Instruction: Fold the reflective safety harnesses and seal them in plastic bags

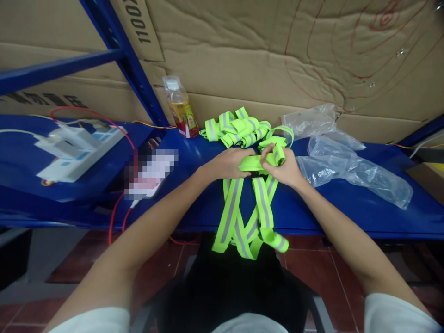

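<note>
Neon yellow-green straps with grey reflective stripes (231,212) hang in loops from my hands over the blue shelf's front edge. My left hand (231,164) is closed on a flat stretch of the strap. Beside it, my right hand (281,167) pinches a small folded end of the same webbing between thumb and fingers. Just behind both hands lies a heap of similar rolled and folded straps (239,127). Some dark pieces, too small to tell, show between the hands.
A bottle in clear wrap (182,111) stands left of the heap. Clear plastic bags (360,171) lie right. A phone (152,173), red cable and white power strip (83,150) are at left on the blue shelf (298,217). Cardboard (225,55) backs it.
</note>
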`<act>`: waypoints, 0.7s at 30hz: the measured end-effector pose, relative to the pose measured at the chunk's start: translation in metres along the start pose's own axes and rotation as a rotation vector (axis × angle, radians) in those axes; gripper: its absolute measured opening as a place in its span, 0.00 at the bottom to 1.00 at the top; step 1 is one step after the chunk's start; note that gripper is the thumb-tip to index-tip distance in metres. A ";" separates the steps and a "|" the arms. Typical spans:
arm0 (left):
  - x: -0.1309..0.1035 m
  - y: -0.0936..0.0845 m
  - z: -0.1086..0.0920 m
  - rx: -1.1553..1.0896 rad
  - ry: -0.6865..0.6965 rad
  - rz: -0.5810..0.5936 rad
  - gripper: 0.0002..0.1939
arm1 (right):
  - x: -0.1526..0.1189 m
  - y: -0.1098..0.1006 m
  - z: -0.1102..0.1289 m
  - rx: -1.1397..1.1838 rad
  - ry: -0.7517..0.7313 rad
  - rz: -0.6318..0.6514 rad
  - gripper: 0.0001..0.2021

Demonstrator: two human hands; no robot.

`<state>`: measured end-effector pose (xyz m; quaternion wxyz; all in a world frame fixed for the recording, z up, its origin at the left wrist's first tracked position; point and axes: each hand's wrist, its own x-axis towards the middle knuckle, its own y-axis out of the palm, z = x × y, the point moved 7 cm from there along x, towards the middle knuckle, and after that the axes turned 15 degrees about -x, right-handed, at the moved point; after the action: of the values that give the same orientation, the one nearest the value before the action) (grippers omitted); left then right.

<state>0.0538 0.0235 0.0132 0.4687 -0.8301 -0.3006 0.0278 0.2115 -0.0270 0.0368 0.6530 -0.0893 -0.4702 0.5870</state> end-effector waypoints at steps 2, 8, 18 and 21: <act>0.000 0.000 0.002 0.026 -0.004 -0.014 0.23 | 0.000 0.003 -0.002 -0.126 -0.041 0.054 0.04; -0.004 0.004 -0.002 0.028 0.093 -0.043 0.26 | 0.000 0.013 -0.011 -0.361 -0.129 0.182 0.08; -0.007 -0.022 -0.036 -0.045 0.168 -0.348 0.26 | -0.001 0.023 -0.011 -0.566 -0.131 0.233 0.08; -0.003 -0.015 -0.027 -0.168 0.083 -0.318 0.20 | -0.001 0.021 -0.008 -0.607 -0.146 0.205 0.06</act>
<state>0.0534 0.0069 0.0397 0.4085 -0.8087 -0.4097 -0.1063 0.2033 -0.0180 0.0178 0.4988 -0.2844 -0.6578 0.4874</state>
